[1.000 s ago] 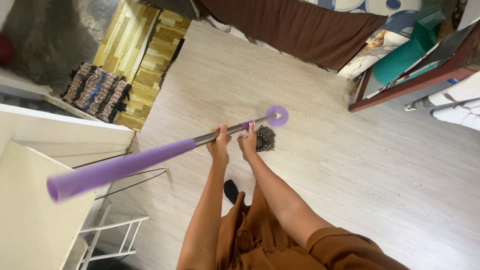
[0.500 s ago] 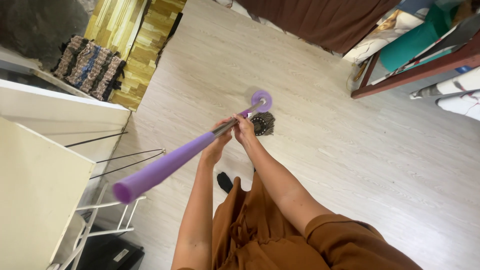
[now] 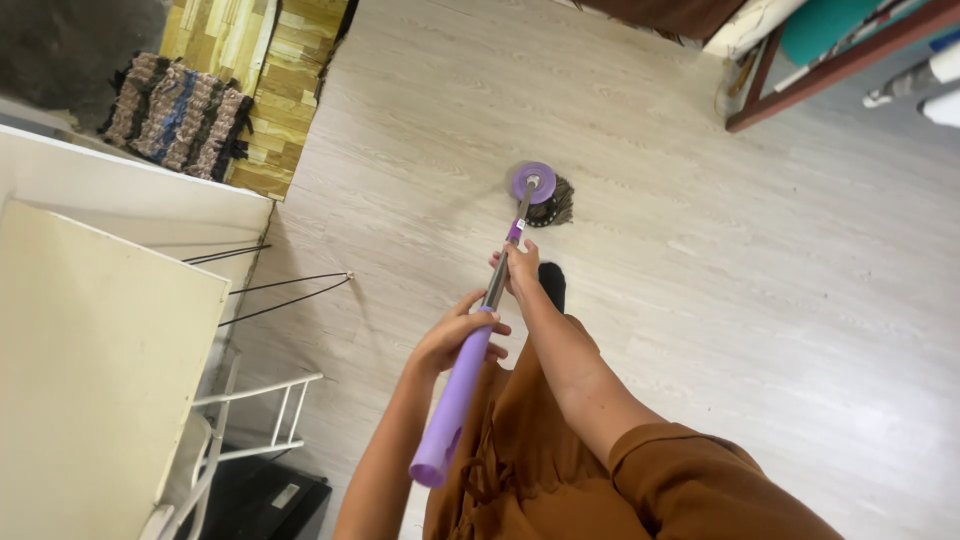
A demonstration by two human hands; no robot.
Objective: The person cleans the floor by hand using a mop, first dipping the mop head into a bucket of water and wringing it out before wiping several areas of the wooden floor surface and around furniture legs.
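A mop with a purple foam grip (image 3: 455, 395) and a metal pole runs from my body down to a round purple head (image 3: 534, 182) with dark strands (image 3: 553, 208) on the pale wood floor. My left hand (image 3: 458, 335) is closed around the top of the purple grip where it meets the metal pole. My right hand (image 3: 517, 268) is wrapped around the metal pole farther down, just below a small purple collar. The pole points almost straight away from me. A dark foot (image 3: 551, 285) shows just beyond my right hand.
A cream cabinet (image 3: 95, 350) stands at the left with thin black cables (image 3: 285, 290) and a white metal rack (image 3: 250, 420) beside it. A striped woven mat (image 3: 175, 115) lies at the upper left. A brown wooden frame (image 3: 830, 65) crosses the upper right.
The mop handle has swung from lying across to the left to pointing nearly straight ahead. My left hand has slid back up onto the purple grip, apart from my right hand.
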